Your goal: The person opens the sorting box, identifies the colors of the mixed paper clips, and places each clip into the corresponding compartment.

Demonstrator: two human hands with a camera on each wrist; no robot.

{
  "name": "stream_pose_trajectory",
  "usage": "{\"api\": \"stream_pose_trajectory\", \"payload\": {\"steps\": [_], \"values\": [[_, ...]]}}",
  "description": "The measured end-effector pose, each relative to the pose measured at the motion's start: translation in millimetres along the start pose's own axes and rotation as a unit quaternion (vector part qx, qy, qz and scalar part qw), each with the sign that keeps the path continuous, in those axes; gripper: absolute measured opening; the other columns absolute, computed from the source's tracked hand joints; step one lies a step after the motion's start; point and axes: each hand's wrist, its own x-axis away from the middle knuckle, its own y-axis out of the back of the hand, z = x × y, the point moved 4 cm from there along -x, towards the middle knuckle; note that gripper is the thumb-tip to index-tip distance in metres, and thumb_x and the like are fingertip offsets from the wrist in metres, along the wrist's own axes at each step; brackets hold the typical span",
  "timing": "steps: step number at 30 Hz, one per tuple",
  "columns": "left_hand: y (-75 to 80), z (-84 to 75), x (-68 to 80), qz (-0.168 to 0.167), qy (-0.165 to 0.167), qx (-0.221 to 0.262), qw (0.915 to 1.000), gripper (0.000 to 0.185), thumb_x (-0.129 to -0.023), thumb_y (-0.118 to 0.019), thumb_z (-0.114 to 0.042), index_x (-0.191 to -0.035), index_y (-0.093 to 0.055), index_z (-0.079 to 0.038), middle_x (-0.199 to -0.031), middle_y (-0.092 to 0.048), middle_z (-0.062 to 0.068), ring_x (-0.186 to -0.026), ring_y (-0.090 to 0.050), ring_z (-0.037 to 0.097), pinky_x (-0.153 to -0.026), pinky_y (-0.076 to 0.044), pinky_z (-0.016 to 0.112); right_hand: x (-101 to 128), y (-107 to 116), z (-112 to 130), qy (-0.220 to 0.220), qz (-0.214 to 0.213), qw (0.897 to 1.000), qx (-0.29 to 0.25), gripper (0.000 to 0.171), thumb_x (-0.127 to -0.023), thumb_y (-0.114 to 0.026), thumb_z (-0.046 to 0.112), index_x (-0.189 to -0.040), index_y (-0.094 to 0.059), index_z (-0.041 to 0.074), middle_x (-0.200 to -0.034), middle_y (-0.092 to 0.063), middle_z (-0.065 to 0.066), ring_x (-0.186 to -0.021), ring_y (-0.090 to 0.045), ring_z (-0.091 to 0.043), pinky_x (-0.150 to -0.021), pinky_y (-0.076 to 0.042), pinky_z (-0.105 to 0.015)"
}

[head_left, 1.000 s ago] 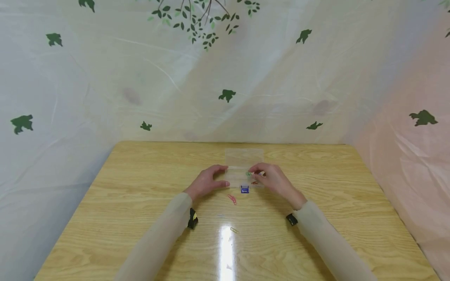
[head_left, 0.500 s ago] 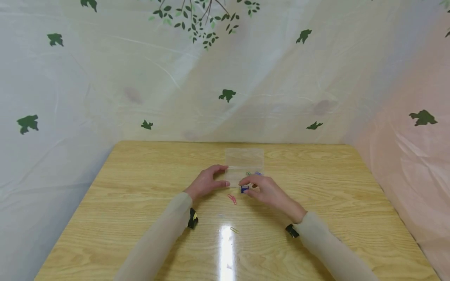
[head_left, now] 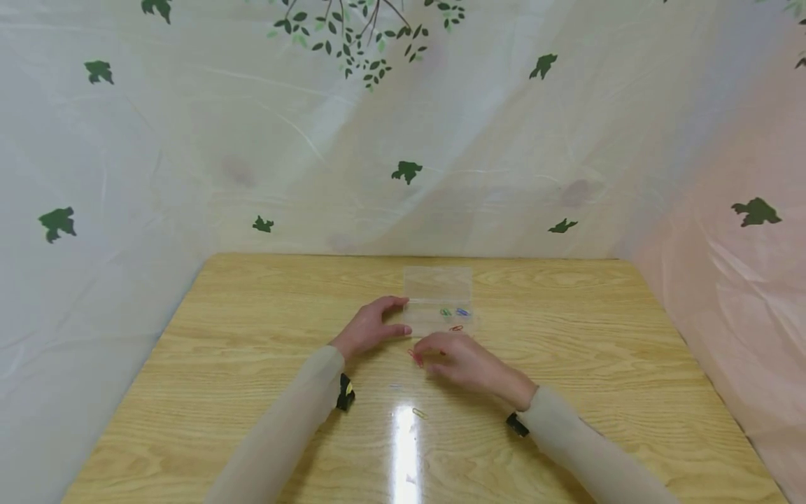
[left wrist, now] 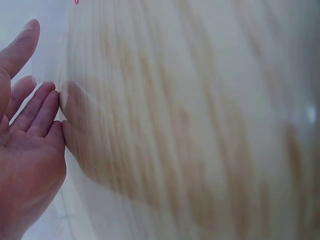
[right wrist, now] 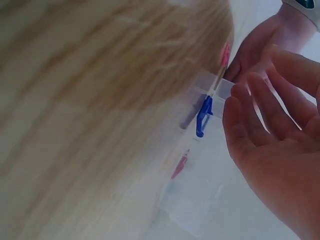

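Clear plastic box (head_left: 437, 301) is touched at its left edge by the left hand (head_left: 371, 327) with relaxed fingers, while the right hand (head_left: 456, 362), fingers loosely apart and holding nothing, hovers just before it, by the pink paper clip (head_left: 413, 355).

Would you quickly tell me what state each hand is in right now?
Left hand: open, straight fingers resting against the clear plastic compartment box.
Right hand: open, fingers relaxed, holding nothing, hovering by the pink paper clip.
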Motion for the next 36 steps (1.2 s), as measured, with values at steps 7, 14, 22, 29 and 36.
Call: {"api": "stream_pose_trajectory", "payload": {"steps": [7,14,22,29,36], "values": [[0.2,-0.4,0.1,0.0,0.0,-0.003,1.0,0.064,-0.092,-0.081,-0.032,-0.148,-0.056,-0.014,-0.152,-0.054,0.007,-0.145,-0.044,0.028,-0.122,-0.032,0.045,-1.2,-4.3,-0.6,-0.011,0.032,0.999,0.017,0.036,-0.097,-0.071,0.006,-0.132,-0.067,0.005,-0.124,-0.07,-0.003,-0.122,-0.062,-0.02,-0.107,-0.051,-0.042],[-0.3,0.0,-0.7,-0.001,0.004,-0.004,1.0,0.062,-0.093,-0.08,-0.03,-0.148,-0.056,-0.014,-0.153,-0.054,0.008,-0.145,-0.044,0.03,-0.122,-0.032,0.047,-2.7,-6.3,-0.8,-0.008,0.05,0.998,0.036,0.034,-0.097,-0.073,0.007,-0.13,-0.068,0.004,-0.123,-0.071,-0.004,-0.117,-0.064,-0.02,-0.104,-0.052,-0.041],[1.4,-0.5,-0.5,0.002,0.001,-0.008,1.0,0.063,-0.093,-0.08,-0.031,-0.148,-0.056,-0.013,-0.152,-0.054,0.008,-0.145,-0.045,0.029,-0.122,-0.033,0.046,0.7,-4.8,-2.4,-0.015,0.051,0.997,0.058,0.027,-0.096,-0.075,0.008,-0.123,-0.073,0.007,-0.115,-0.071,0.001,-0.109,-0.064,-0.016,-0.098,-0.054,-0.038],[2.6,-0.7,-1.5,0.005,0.001,-0.003,1.0,0.062,-0.094,-0.08,-0.029,-0.149,-0.056,-0.012,-0.153,-0.053,0.01,-0.146,-0.043,0.03,-0.122,-0.032,0.047,-1.3,-3.5,-3.1,-0.007,0.032,0.997,0.073,0.022,-0.096,-0.075,0.011,-0.118,-0.075,0.01,-0.11,-0.071,0.005,-0.106,-0.062,-0.012,-0.098,-0.052,-0.039],[2.8,-1.1,-1.5,0.006,0.001,0.0,1.0,0.063,-0.093,-0.08,-0.029,-0.149,-0.056,-0.012,-0.153,-0.053,0.01,-0.146,-0.042,0.03,-0.122,-0.032,0.047,-4.8,-4.7,-0.4,-0.001,0.026,0.995,0.095,0.018,-0.094,-0.076,0.01,-0.112,-0.077,0.009,-0.109,-0.07,0.001,-0.105,-0.063,-0.016,-0.097,-0.053,-0.039]]}}
